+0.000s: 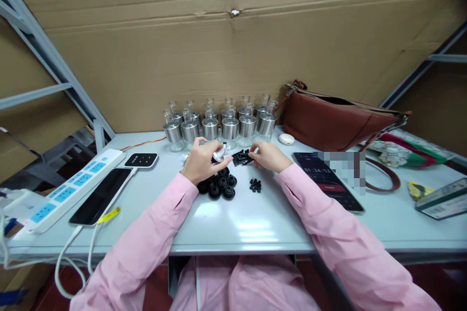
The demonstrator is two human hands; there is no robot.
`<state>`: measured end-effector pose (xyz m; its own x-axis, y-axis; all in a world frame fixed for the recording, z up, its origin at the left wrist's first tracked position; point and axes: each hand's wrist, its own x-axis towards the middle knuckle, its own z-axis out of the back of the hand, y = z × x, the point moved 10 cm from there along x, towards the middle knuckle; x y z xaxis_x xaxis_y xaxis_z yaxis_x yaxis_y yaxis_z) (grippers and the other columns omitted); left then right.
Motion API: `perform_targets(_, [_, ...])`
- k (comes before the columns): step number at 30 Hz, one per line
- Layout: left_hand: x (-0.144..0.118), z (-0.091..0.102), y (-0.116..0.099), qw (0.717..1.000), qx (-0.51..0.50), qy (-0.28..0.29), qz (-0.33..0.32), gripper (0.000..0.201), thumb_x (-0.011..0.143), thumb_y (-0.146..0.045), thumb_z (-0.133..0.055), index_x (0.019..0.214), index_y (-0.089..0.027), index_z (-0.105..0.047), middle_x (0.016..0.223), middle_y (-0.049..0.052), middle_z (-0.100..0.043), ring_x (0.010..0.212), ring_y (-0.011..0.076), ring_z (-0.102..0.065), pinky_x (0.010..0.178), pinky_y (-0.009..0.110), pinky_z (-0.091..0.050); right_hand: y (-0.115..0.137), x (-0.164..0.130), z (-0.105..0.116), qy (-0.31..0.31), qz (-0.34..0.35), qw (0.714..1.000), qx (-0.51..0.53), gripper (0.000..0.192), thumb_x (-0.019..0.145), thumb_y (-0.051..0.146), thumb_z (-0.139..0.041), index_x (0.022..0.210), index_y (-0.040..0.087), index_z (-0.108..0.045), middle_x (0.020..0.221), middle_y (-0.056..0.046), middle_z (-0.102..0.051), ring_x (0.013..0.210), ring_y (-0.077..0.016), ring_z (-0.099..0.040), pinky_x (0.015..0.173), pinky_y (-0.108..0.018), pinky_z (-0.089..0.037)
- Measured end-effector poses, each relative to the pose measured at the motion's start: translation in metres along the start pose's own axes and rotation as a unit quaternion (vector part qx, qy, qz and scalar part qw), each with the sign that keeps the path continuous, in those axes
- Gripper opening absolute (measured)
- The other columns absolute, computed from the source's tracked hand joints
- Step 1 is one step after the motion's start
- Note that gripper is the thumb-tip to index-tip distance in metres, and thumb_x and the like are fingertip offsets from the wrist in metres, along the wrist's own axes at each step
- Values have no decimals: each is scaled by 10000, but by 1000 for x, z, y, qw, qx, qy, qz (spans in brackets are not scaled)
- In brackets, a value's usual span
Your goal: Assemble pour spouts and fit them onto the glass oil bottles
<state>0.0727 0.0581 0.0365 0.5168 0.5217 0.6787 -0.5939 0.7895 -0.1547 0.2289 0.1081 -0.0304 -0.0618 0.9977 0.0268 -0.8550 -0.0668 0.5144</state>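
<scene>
My left hand (203,161) is closed around a small white plastic part (219,154), partly covered by my fingers. Just below it lies a heap of round black caps (222,185). My right hand (269,156) has its thumb and fingertips pinched together at a pile of thin black parts (241,158); whatever sits between the tips is too small to make out. Nearer to me is a little cluster of black rings or plugs (255,185). Behind both hands stand two rows of glass bottles with metal bands (229,128).
At left are a power strip (76,189), a black phone (100,196) with cables, and a small device (141,160). To the right lie a tablet (324,179) showing a timer, a brown bag (328,118), a white round case (286,139) and a box (443,199). Cardboard (233,58) walls the back.
</scene>
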Motion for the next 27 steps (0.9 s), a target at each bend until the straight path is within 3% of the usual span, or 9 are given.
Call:
perform_targets(4, [0, -3, 3, 1000, -10, 23, 17, 225, 818, -403, -498, 765, -190, -447, 703, -15, -615, 589, 133, -516, 885, 387, -345, 1, 1, 14, -52, 13, 997, -64, 165, 796, 193, -499, 821, 143, -654, 622, -62, -677, 613, -183, -631, 643, -264, -424])
perform_targets(7, [0, -6, 5, 999, -2, 38, 40, 214, 803, -392, -502, 763, -193, -435, 686, -10, -603, 614, 151, -515, 886, 395, -351, 12, -2, 16, -47, 53, 997, -36, 145, 775, 177, -516, 754, 148, -657, 625, -55, -673, 642, -175, -624, 634, -254, -420])
perform_targets(9, [0, -8, 6, 997, 5, 48, 52, 211, 797, -391, -514, 793, -193, -440, 723, 5, -613, 675, 173, -526, 884, 398, -358, 30, -8, 17, -34, 122, 991, 49, 134, 771, 214, -537, 770, 147, -653, 703, -55, -681, 685, -165, -614, 632, -248, -430])
perform_targets(12, [0, -14, 4, 995, 5, 79, 56, 212, 783, -377, -538, 834, -192, -446, 809, 34, -622, 771, 204, -533, 833, 376, -393, 57, -19, 16, 14, 210, 949, 234, 250, 763, 345, -573, 901, 146, -636, 796, -47, -668, 695, -143, -588, 622, -249, -450])
perform_targets(16, [0, -18, -3, 992, -17, 112, 49, 186, 765, -334, -551, 816, -197, -436, 812, 34, -601, 764, 201, -534, 726, 321, -425, 68, -25, 3, 80, 218, 910, 343, 273, 721, 386, -622, 827, 136, -639, 681, -15, -621, 610, -114, -543, 602, -253, -445])
perform_targets(20, [2, -13, -4, 992, -23, 103, 62, 192, 773, -352, -534, 766, -207, -408, 730, 6, -557, 690, 186, -520, 661, 297, -424, 76, -29, 0, 107, 230, 885, 390, 292, 714, 363, -643, 899, 138, -637, 767, -23, -637, 685, -117, -562, 657, -261, -453])
perform_targets(24, [4, -9, -6, 994, -5, 90, 63, 243, 785, -376, -525, 692, -213, -371, 624, -21, -507, 591, 167, -485, 628, 287, -415, 79, -32, -1, 122, 226, 873, 415, 302, 730, 368, -628, 930, 143, -649, 855, -41, -653, 718, -119, -570, 662, -260, -459])
perform_targets(27, [5, -7, -5, 994, 15, 76, 71, 224, 790, -378, -533, 726, -208, -401, 656, -11, -559, 596, 173, -514, 623, 287, -410, 74, -29, -2, 117, 199, 872, 431, 314, 690, 359, -663, 910, 137, -651, 843, -37, -655, 694, -114, -570, 654, -260, -465])
